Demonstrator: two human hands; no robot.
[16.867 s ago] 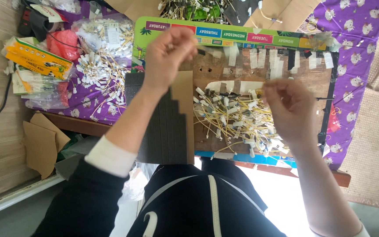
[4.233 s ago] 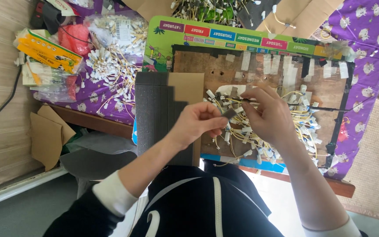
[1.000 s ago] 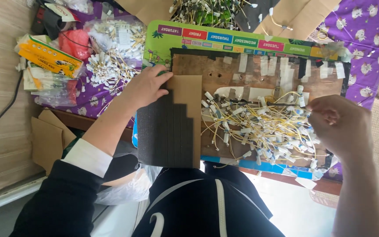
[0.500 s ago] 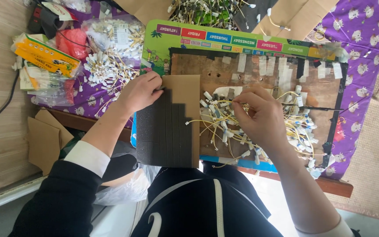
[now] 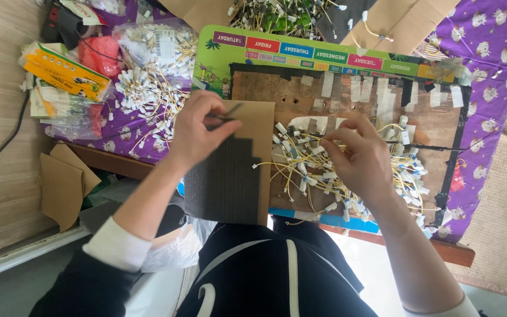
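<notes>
Two hands over board (image 5: 429,126). Left hand (image 5: 198,132) pinches thin dark strip (image 5: 225,113) above foam pad (image 5: 230,182), at board's left edge. Right hand (image 5: 359,155), fingers closed on wire (image 5: 289,164) in pile (image 5: 335,170), mid-board; wire runs left toward pad. Left hand nearer pad.

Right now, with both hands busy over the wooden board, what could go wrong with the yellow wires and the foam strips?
1. The right hand picks inside the tangled pile of yellow wires with white tags; pulling one may drag others off the brown wooden board, since some lie near its front edge.
2. The left hand pinches a thin dark strip above the dark grey foam strips; it may slip or land crooked.
</notes>
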